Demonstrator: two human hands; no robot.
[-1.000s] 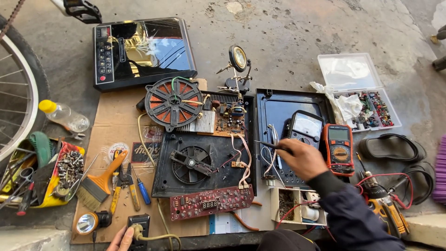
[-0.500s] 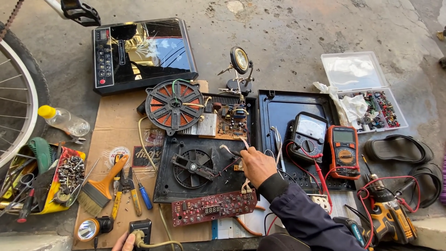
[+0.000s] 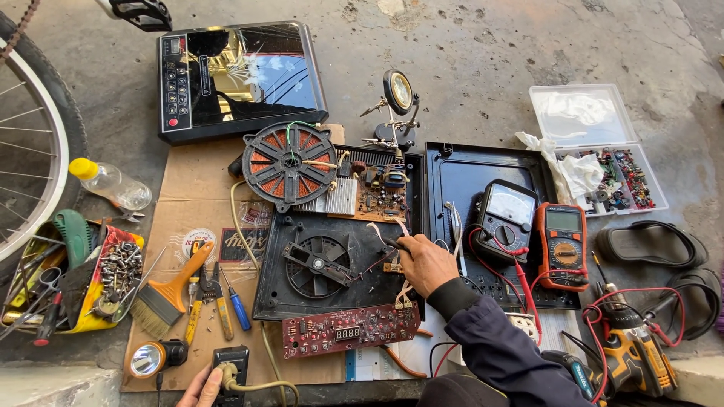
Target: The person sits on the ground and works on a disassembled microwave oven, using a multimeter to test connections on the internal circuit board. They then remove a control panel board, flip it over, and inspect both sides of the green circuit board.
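Hands differ: our right hand (image 3: 424, 264) has moved from the meters to pinch a probe on the open cooker base (image 3: 302, 301); our left hand (image 3: 202, 387) grips a plug.

Right hand (image 3: 424, 264) fisted, pinching, sleeved arm extended; left hand (image 3: 202, 387) low, fingers curled.

At the upper left of the frame, the cooktop (image 3: 241, 75) has a glossy black glass top, cracked and mirror-bright. Below it lies matt brown cardboard (image 3: 196, 188) on rough grey concrete floor (image 3: 483, 53). At the centre, the base tray (image 3: 332, 264) is dull black plastic, and the coil (image 3: 290, 160) shows shiny copper. At right, the parts box (image 3: 596, 120) is clear smooth plastic. The brush (image 3: 170, 290) has a smooth orange plastic handle.
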